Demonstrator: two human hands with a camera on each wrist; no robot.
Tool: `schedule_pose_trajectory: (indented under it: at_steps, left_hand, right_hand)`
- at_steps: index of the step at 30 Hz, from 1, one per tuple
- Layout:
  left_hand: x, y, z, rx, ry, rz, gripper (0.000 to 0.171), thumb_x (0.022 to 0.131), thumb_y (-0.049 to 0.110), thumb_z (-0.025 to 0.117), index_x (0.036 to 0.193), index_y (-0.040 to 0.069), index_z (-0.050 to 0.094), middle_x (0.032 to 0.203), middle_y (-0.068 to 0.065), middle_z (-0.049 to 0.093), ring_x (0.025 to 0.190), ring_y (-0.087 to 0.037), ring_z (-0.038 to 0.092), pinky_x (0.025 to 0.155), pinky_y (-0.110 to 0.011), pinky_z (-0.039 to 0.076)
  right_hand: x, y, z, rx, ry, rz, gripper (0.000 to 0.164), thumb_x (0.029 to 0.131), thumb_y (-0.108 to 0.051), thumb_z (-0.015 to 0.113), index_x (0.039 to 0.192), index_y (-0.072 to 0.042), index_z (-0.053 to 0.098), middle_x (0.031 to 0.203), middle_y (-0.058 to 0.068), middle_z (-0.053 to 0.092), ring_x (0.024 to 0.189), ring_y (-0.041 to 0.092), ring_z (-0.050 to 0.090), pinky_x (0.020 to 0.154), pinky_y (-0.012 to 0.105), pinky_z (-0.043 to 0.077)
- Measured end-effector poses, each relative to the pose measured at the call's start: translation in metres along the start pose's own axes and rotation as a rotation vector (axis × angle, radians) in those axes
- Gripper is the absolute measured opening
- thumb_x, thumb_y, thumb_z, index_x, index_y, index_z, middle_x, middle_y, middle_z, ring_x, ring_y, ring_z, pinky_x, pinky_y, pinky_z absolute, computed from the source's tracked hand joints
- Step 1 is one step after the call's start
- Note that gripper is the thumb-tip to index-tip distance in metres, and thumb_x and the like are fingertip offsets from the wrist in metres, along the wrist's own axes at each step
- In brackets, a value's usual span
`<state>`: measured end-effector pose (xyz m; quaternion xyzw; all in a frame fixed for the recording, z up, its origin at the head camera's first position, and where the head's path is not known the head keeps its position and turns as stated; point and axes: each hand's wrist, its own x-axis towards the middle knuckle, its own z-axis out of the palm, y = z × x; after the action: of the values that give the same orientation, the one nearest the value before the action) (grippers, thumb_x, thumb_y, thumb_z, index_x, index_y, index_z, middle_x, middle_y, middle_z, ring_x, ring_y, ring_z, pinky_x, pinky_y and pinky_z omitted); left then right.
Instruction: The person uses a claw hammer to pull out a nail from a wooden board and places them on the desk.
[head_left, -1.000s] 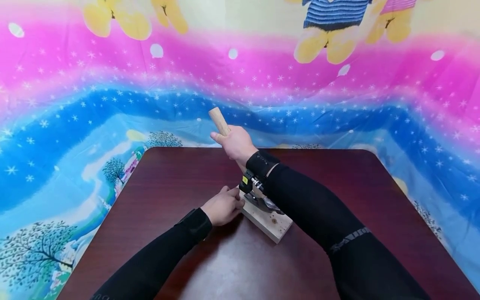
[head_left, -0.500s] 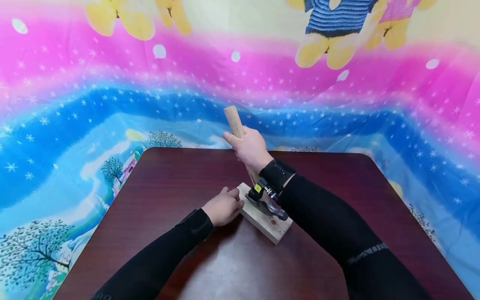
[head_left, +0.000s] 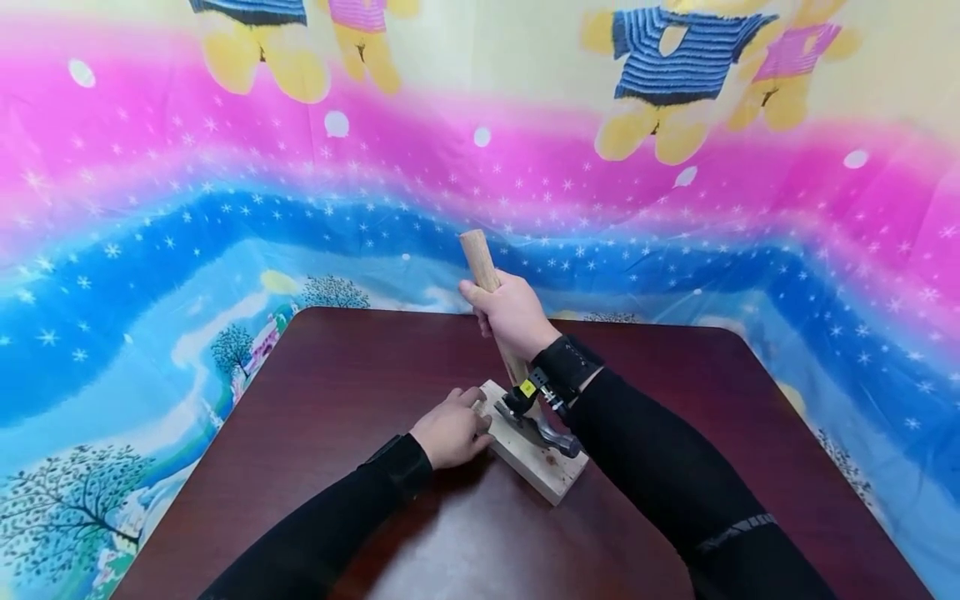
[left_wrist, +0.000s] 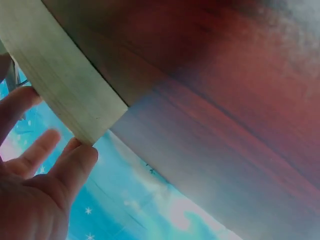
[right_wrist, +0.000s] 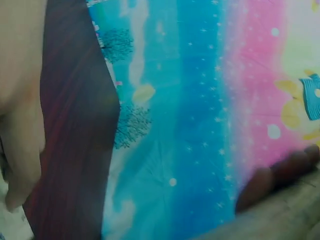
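My right hand (head_left: 517, 317) grips the wooden handle of a claw hammer (head_left: 542, 435), thumb up along the shaft. The handle leans up and away, its butt above the fist. The metal head rests over a pale wooden block (head_left: 558, 479), partly hidden by the wrist camera. My left hand (head_left: 450, 429) is at the block's left end. In the left wrist view its spread fingers (left_wrist: 82, 162) touch the block's edge and corner, one finger held off. Blurred fingertips (right_wrist: 280, 175) of the right hand show in the right wrist view.
The block lies at an angle on a dark reddish table (head_left: 360, 358). A printed curtain (head_left: 412, 192) with snowflakes, trees and bears hangs behind the table and along its sides. Dark spots mark the block's near end.
My right hand has swung the hammer handle to the right and more upright, while the head stays over the block. The left hand's fingers have loosened and spread slightly. The view has tilted up.
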<state>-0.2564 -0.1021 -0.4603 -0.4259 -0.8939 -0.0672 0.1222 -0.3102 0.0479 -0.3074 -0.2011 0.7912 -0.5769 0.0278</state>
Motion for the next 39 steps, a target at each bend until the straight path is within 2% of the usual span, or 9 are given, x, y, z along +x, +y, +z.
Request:
schedule_pose_trajectory:
  at_steps: [2, 5, 7, 12, 15, 19, 23, 32, 39]
  left_hand:
    - [0.001, 0.003, -0.001, -0.017, -0.007, -0.009, 0.023, 0.094, 0.033, 0.07, 0.083, 0.013, 0.075, 0.086, -0.003, 0.071, 0.122, -0.026, 0.054, 0.103, -0.039, 0.04]
    - [0.004, 0.008, -0.001, 0.008, -0.039, -0.025, 0.031, 0.095, 0.039, 0.069, 0.078, 0.013, 0.071, 0.075, -0.001, 0.072, 0.125, -0.027, 0.055, 0.108, -0.04, 0.038]
    - [0.006, 0.011, -0.001, 0.055, -0.061, -0.038, 0.034, 0.095, 0.042, 0.067, 0.077, 0.014, 0.071, 0.084, -0.005, 0.075, 0.121, -0.026, 0.059, 0.106, -0.04, 0.041]
    - [0.008, 0.014, -0.003, 0.094, -0.095, -0.105, 0.037, 0.095, 0.045, 0.067, 0.075, 0.014, 0.073, 0.117, -0.014, 0.069, 0.117, -0.026, 0.062, 0.102, -0.036, 0.045]
    - [0.009, 0.016, -0.006, 0.085, -0.118, -0.137, 0.039, 0.094, 0.046, 0.067, 0.074, 0.014, 0.075, 0.121, -0.015, 0.067, 0.115, -0.027, 0.063, 0.097, -0.035, 0.049]
    - [0.011, 0.019, -0.009, 0.091, -0.142, -0.157, 0.041, 0.094, 0.049, 0.067, 0.073, 0.014, 0.075, 0.114, -0.011, 0.069, 0.105, -0.026, 0.066, 0.085, -0.035, 0.055]
    - [0.012, 0.019, -0.008, 0.095, -0.141, -0.17, 0.043, 0.093, 0.05, 0.067, 0.067, 0.016, 0.071, 0.1, -0.006, 0.068, 0.089, -0.022, 0.067, 0.077, -0.033, 0.056]
    - [0.015, 0.021, -0.001, 0.045, -0.177, -0.193, 0.041, 0.093, 0.051, 0.067, 0.069, 0.018, 0.074, 0.118, -0.009, 0.069, 0.099, -0.02, 0.068, 0.086, -0.032, 0.055]
    - [0.016, 0.017, -0.006, 0.08, -0.167, -0.185, 0.042, 0.092, 0.052, 0.067, 0.066, 0.019, 0.07, 0.109, -0.006, 0.07, 0.084, -0.017, 0.067, 0.077, -0.031, 0.056]
  right_hand:
    - [0.0, -0.004, -0.004, 0.026, -0.047, 0.032, 0.036, 0.099, -0.038, 0.063, 0.102, -0.002, 0.058, 0.071, 0.014, 0.057, 0.072, 0.035, 0.062, 0.07, 0.044, 0.054]
    - [0.004, -0.015, -0.007, 0.11, -0.114, 0.106, 0.03, 0.1, -0.03, 0.064, 0.105, 0.0, 0.059, 0.077, 0.016, 0.062, 0.079, 0.031, 0.066, 0.086, 0.05, 0.053]
    - [0.008, -0.027, -0.008, 0.193, -0.145, 0.147, 0.032, 0.099, -0.03, 0.064, 0.105, 0.001, 0.059, 0.08, 0.016, 0.062, 0.08, 0.029, 0.065, 0.09, 0.051, 0.052]
    - [0.02, -0.056, -0.007, 0.356, -0.142, 0.193, 0.058, 0.096, -0.057, 0.058, 0.098, 0.001, 0.058, 0.079, 0.012, 0.054, 0.07, 0.025, 0.057, 0.081, 0.045, 0.052]
    - [0.026, -0.063, -0.005, 0.391, -0.111, 0.232, 0.068, 0.092, -0.069, 0.054, 0.09, -0.001, 0.055, 0.076, 0.009, 0.049, 0.065, 0.022, 0.049, 0.069, 0.039, 0.049]
    - [0.031, -0.063, -0.002, 0.384, -0.079, 0.282, 0.062, 0.096, -0.065, 0.05, 0.085, -0.004, 0.049, 0.073, 0.006, 0.042, 0.061, 0.021, 0.04, 0.061, 0.034, 0.037]
    - [0.031, -0.058, 0.004, 0.337, -0.023, 0.246, 0.051, 0.1, -0.052, 0.048, 0.088, -0.002, 0.051, 0.072, 0.005, 0.043, 0.058, 0.02, 0.039, 0.058, 0.033, 0.035]
    - [0.025, -0.051, 0.003, 0.294, 0.068, 0.213, 0.049, 0.098, -0.05, 0.05, 0.08, -0.005, 0.057, 0.067, 0.005, 0.047, 0.053, 0.019, 0.042, 0.052, 0.031, 0.037]
    - [0.028, -0.056, 0.005, 0.299, 0.058, 0.183, 0.048, 0.098, -0.049, 0.051, 0.08, -0.004, 0.057, 0.067, 0.006, 0.046, 0.054, 0.02, 0.041, 0.054, 0.032, 0.037]
